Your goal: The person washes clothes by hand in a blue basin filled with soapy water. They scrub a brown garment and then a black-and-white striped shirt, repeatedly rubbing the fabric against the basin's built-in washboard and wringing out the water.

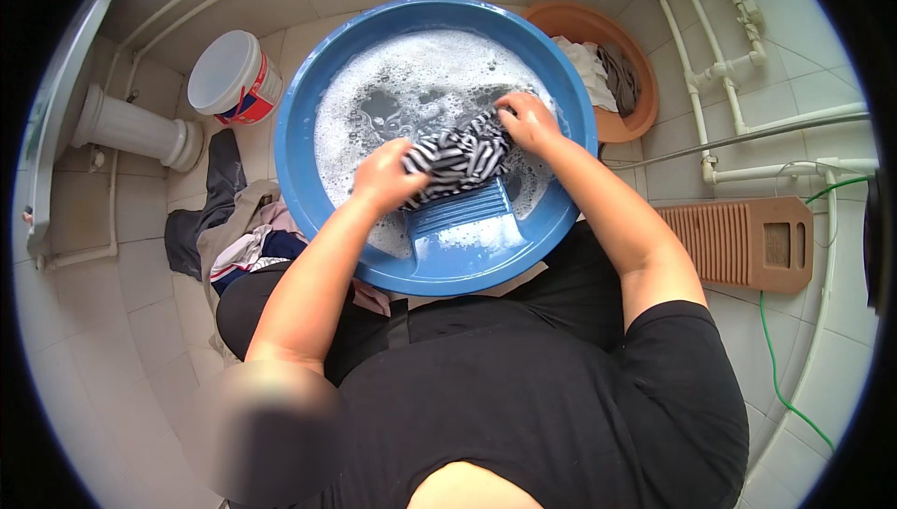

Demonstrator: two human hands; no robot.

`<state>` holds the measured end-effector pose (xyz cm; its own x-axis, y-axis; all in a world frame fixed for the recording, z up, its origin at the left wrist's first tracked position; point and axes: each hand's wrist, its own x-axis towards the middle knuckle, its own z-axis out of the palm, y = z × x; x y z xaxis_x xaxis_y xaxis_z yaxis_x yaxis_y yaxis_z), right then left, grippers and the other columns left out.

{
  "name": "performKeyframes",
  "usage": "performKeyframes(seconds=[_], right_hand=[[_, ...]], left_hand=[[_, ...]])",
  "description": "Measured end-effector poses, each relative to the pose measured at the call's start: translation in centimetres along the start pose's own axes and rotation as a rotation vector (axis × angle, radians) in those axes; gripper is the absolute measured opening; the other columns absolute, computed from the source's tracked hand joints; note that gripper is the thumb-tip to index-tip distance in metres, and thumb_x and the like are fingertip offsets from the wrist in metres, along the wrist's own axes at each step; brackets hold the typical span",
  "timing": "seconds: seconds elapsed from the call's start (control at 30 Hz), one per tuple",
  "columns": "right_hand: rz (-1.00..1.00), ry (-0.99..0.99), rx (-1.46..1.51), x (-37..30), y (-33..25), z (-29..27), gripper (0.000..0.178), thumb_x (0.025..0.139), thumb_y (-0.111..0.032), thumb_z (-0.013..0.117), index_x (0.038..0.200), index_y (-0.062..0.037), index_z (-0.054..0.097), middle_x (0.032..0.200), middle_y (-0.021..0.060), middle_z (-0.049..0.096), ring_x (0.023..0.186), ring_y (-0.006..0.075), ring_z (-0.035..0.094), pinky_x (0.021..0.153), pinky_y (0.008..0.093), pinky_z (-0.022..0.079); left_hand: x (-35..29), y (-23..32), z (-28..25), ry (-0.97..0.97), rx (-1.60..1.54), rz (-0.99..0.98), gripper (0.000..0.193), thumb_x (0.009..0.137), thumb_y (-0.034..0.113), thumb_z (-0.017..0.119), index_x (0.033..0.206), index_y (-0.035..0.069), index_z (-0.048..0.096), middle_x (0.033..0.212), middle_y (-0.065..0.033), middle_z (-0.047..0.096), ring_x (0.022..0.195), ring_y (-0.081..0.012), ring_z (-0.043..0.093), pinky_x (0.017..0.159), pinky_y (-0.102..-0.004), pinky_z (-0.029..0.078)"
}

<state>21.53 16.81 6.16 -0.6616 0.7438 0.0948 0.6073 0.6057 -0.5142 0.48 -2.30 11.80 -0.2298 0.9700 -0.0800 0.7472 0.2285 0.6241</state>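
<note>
A black-and-white striped garment [460, 156] is bunched up between my two hands, over the ribbed washboard part [464, 213] of a big blue basin [297, 149]. My left hand [388, 177] is closed on the cloth's left end. On its upper right end, my right hand [530, 124] grips the fabric with bent fingers. White suds [439, 59] and cloudy water fill the basin around the cloth. Part of the ridges is hidden under the garment, and some foam lies on the smooth slope below them.
A white bucket [222, 75] stands far left. Piled clothes [245, 219] lie left of the basin. Behind it at right, a brown tub [645, 89] holds clothes. A brown washboard [715, 246] leans at right, near white pipes [729, 126] and a green cord [774, 360].
</note>
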Motion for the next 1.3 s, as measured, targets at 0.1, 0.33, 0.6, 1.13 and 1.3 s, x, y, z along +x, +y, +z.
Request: performKeyframes(seconds=[0.1,0.33,0.6,1.13,1.3], right_hand=[[0.016,0.002,-0.168,-1.0,-0.1,-1.3,0.027,0.079,-0.025,0.054,0.101,-0.0122,0.063,0.117,0.01,0.055,0.114,0.0274,0.045,0.096,0.0396,0.035],[0.054,-0.39,-0.498,-0.3,-2.1,0.0,0.064,0.079,-0.036,0.056,0.137,-0.0236,0.032,0.146,0.0155,0.019,0.131,0.04,0.022,0.105,0.0486,0.024],[0.314,-0.636,-0.211,3.0,1.9,6.4,0.055,0.083,-0.036,0.048,0.136,-0.0223,0.036,0.134,0.0113,0.043,0.12,0.0262,0.045,0.096,0.0337,0.039],[0.647,-0.55,1.711,1.2,-10.7,-3.5,0.026,0.075,-0.025,0.052,0.082,-0.0018,0.061,0.077,0.0105,0.065,0.064,0.0203,0.062,0.064,0.033,0.052],[0.46,-0.74,1.758,-0.2,-11.3,-4.9,0.031,0.078,-0.03,0.053,0.087,-0.0022,0.062,0.081,0.0102,0.066,0.071,0.0186,0.063,0.069,0.0303,0.052]], left_hand=[[0.3,-7.2,-0.1,0.156,-0.818,-0.28,0.027,0.077,0.02,0.059,0.094,-0.001,0.059,0.087,-0.0088,0.065,0.075,-0.0129,0.059,0.067,-0.0271,0.046],[0.5,-5.4,-2.3,0.213,0.135,-0.502,0.078,0.079,0.036,0.057,0.134,-0.006,0.021,0.131,-0.0292,0.037,0.122,-0.0392,0.039,0.1,-0.0407,0.033],[1.7,-2.5,2.1,-0.139,0.483,-0.046,0.079,0.078,0.051,0.056,0.139,0.013,0.025,0.143,-0.0195,0.024,0.13,-0.0375,0.025,0.104,-0.0453,0.027],[4.1,-2.6,1.3,-0.046,0.134,-0.188,0.096,0.069,0.033,0.07,0.141,0.008,0.012,0.14,-0.0197,0.03,0.131,-0.0362,0.024,0.101,-0.0595,0.02],[4.2,-1.9,-0.8,-0.173,-0.131,-0.01,0.036,0.061,0.024,0.073,0.091,0.006,0.062,0.089,-0.0098,0.066,0.086,-0.0236,0.062,0.085,-0.035,0.044]])
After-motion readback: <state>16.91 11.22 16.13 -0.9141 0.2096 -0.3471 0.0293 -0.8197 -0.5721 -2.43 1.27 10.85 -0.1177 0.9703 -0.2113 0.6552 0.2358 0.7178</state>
